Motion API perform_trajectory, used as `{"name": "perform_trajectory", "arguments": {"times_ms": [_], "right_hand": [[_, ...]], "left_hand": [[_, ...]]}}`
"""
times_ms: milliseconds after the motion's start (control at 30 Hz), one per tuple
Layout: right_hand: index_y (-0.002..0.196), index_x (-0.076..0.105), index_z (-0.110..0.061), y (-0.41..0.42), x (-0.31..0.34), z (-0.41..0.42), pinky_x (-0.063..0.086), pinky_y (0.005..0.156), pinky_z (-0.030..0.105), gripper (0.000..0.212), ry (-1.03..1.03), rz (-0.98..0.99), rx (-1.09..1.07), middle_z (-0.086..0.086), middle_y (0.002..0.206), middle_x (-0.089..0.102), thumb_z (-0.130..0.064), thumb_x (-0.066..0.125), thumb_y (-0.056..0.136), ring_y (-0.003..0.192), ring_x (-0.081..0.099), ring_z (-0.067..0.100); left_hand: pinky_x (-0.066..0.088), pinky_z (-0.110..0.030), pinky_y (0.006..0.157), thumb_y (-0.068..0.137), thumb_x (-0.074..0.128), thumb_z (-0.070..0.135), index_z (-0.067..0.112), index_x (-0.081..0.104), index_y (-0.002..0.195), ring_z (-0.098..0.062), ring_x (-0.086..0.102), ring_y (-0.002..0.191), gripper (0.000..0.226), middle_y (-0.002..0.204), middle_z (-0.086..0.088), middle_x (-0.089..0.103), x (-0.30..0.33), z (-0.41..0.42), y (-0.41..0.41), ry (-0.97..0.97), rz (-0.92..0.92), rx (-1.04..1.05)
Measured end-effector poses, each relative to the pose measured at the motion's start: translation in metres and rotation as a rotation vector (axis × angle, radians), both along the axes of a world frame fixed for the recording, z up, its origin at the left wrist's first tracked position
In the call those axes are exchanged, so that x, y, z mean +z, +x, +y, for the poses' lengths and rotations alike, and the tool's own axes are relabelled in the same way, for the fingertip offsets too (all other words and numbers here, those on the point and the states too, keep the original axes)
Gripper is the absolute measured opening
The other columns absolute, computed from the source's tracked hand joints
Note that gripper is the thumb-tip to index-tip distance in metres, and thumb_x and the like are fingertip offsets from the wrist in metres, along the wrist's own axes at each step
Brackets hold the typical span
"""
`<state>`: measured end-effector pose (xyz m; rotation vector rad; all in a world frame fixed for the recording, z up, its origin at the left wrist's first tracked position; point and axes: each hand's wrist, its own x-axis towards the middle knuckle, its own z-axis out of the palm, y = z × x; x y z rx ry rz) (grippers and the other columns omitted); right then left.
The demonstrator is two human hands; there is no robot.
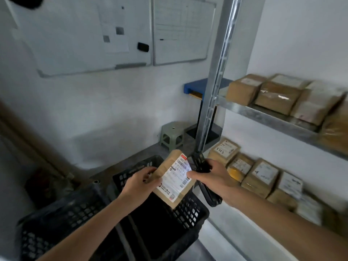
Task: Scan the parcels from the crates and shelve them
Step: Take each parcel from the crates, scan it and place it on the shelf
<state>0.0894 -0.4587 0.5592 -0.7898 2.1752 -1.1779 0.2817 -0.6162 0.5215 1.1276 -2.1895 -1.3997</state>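
My left hand (140, 182) grips the left edge of a small brown parcel (174, 178) with a white shipping label, held above a black plastic crate (190, 211). My right hand (212, 178) grips a black handheld scanner (205, 187), and its thumb touches the label's right edge. The scanner's head sits just behind the parcel's upper right corner. A metal shelf unit (263, 114) on the right carries rows of brown parcels (263, 174) on two levels.
A second dark crate (62, 219) stands to the left of the first. A grey-green stool (172, 136) and a blue-topped stand (199, 85) sit by the far wall. Whiteboards (180, 31) hang above. The shelf's upright post (216, 81) rises just behind my hands.
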Motion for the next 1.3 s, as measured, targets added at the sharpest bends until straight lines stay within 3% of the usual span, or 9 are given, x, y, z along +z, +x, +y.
{"name": "perform_trajectory", "arguments": {"times_ms": [133, 267, 367, 500, 700, 867, 1033, 1167, 1300], "right_hand": [[0.108, 0.072, -0.032, 0.023, 0.048, 0.047, 0.052, 0.07, 0.02, 0.039, -0.038, 0.017, -0.031, -0.016, 0.097, 0.077, -0.041, 0.089, 0.074, 0.089, 0.071, 0.003], [0.11, 0.072, -0.034, 0.036, 0.087, 0.098, 0.058, 0.08, 0.028, 0.044, -0.035, 0.055, -0.1, -0.016, 0.098, 0.076, -0.043, 0.09, 0.071, 0.091, 0.072, 0.006], [0.105, 0.072, -0.037, 0.038, 0.111, 0.14, 0.061, 0.084, 0.032, 0.045, -0.015, 0.109, -0.149, -0.017, 0.097, 0.076, -0.044, 0.092, 0.066, 0.088, 0.073, 0.006], [0.1, 0.07, -0.039, 0.046, 0.143, 0.207, 0.05, 0.06, 0.013, 0.039, -0.007, 0.183, -0.181, -0.018, 0.088, 0.074, -0.038, 0.093, 0.069, 0.071, 0.07, -0.002], [0.091, 0.061, -0.043, 0.061, 0.174, 0.319, 0.057, 0.075, 0.027, 0.041, 0.177, 0.407, -0.231, -0.017, 0.091, 0.072, -0.056, 0.088, 0.064, 0.084, 0.066, 0.0], [0.11, 0.062, -0.036, 0.088, 0.193, 0.43, 0.052, 0.074, 0.028, 0.062, 0.365, 0.567, -0.256, -0.016, 0.098, 0.067, -0.066, 0.084, 0.061, 0.091, 0.062, 0.008], [0.113, 0.059, -0.034, 0.121, 0.21, 0.536, 0.038, 0.06, 0.025, 0.06, 0.554, 0.63, -0.243, -0.014, 0.102, 0.067, -0.065, 0.083, 0.067, 0.088, 0.058, 0.01], [0.104, 0.052, -0.036, 0.141, 0.229, 0.604, 0.047, 0.076, 0.032, 0.052, 0.662, 0.663, -0.251, -0.014, 0.097, 0.061, -0.065, 0.081, 0.072, 0.09, 0.058, 0.013], [0.112, 0.058, -0.028, 0.151, 0.24, 0.656, 0.048, 0.078, 0.034, 0.059, 0.753, 0.708, -0.33, -0.006, 0.103, 0.066, -0.067, 0.079, 0.073, 0.094, 0.061, 0.017]], "left_hand": [[0.057, -0.035, 0.087, 0.089, 0.068, 0.045, 0.041, 0.07, 0.109, -0.001, 0.068, 0.089, 0.021, 0.093, 0.016, 0.075, 0.044, 0.034, 0.011, -0.112, 0.036, -0.052], [0.058, -0.034, 0.083, 0.09, 0.07, 0.042, 0.041, 0.071, 0.098, -0.002, 0.069, 0.084, 0.008, 0.087, 0.014, 0.075, 0.08, 0.07, 0.011, -0.164, 0.108, -0.111], [0.06, -0.032, 0.083, 0.091, 0.07, 0.038, 0.047, 0.069, 0.106, 0.003, 0.07, 0.086, 0.017, 0.087, 0.026, 0.073, 0.104, 0.102, 0.005, -0.166, 0.177, -0.197], [0.063, -0.036, 0.079, 0.092, 0.071, 0.032, 0.053, 0.063, 0.108, -0.001, 0.073, 0.086, 0.027, 0.09, 0.019, 0.076, 0.134, 0.153, -0.004, -0.114, 0.233, -0.284], [0.064, -0.041, 0.075, 0.094, 0.067, 0.038, 0.044, 0.061, 0.12, -0.008, 0.075, 0.085, 0.027, 0.093, 0.011, 0.076, 0.16, 0.239, -0.015, -0.156, 0.252, -0.347], [0.064, -0.038, 0.077, 0.095, 0.066, 0.039, 0.04, 0.058, 0.131, -0.008, 0.074, 0.085, 0.037, 0.101, 0.006, 0.074, 0.174, 0.331, -0.012, -0.186, 0.262, -0.39], [0.063, -0.04, 0.078, 0.095, 0.065, 0.042, 0.037, 0.06, 0.128, -0.008, 0.073, 0.085, 0.035, 0.092, 0.011, 0.074, 0.184, 0.427, -0.006, -0.211, 0.256, -0.447], [0.064, -0.036, 0.07, 0.097, 0.063, 0.034, 0.031, 0.06, 0.128, -0.007, 0.075, 0.077, 0.031, 0.086, 0.01, 0.075, 0.201, 0.492, -0.008, -0.187, 0.307, -0.516], [0.064, -0.038, 0.072, 0.098, 0.061, 0.04, 0.036, 0.059, 0.123, -0.01, 0.075, 0.076, 0.025, 0.084, 0.007, 0.076, 0.22, 0.539, -0.013, -0.234, 0.305, -0.555]]}}
